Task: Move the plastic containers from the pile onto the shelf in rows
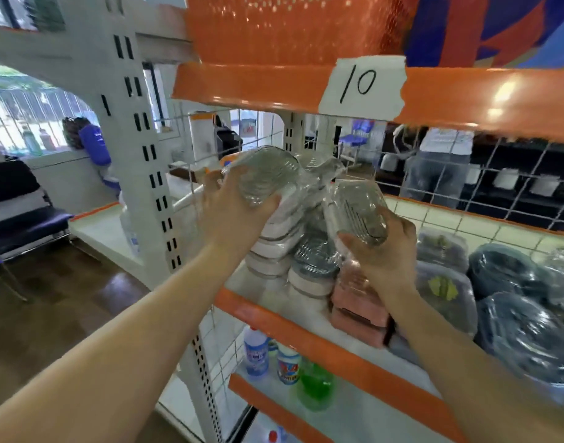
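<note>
Left hand (234, 212) grips a clear round container (264, 174); right hand (381, 251) grips a clear oblong container (357, 212), both held above the leaning stack (287, 238) on the white shelf (309, 314). Risk: slick wrap slips, stack topples. Beyond: wire mesh back (514, 190), a person standing (440, 167), black chair (15, 215) left.

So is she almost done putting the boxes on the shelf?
Partly. Some white containers and pink containers already stand stacked on the shelf. Right now the left hand and right hand each hold a clear container above them. Wrapped dark containers lie in a heap on the right, not yet in rows.
</note>
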